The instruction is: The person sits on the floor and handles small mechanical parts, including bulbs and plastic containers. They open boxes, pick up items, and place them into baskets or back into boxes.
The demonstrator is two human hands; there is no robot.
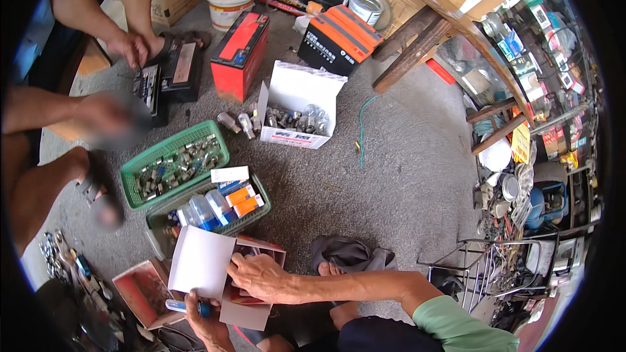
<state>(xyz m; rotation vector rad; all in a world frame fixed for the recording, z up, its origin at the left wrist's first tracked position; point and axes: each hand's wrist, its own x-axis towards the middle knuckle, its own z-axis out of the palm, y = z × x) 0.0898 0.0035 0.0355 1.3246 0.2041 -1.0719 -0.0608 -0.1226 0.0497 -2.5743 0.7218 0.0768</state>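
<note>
My left hand [207, 321] is closed round a small clear-and-blue plastic tube [185, 306] beside an open cardboard box. White flaps [202, 261] of this box stand up, and its inside looks reddish. Over the opening, my right hand [264, 278] has its fingers curled down at the inner edge; what they pinch, if anything, is hidden. Just beyond lies a green basket [266, 190] holding clear-and-blue tubes [203, 212] and small orange-and-white boxes [244, 199]. A second green basket [127, 182] is full of small metal-based bulbs [176, 168].
A white box [297, 140] of bulbs, loose bulbs [246, 125], a red battery [231, 58] and an orange-and-black one [339, 39] stand ahead. At left, another person's hands [130, 49] work at a black battery [151, 94]. A wooden stool [417, 32] and a wire rack [476, 267] stand right.
</note>
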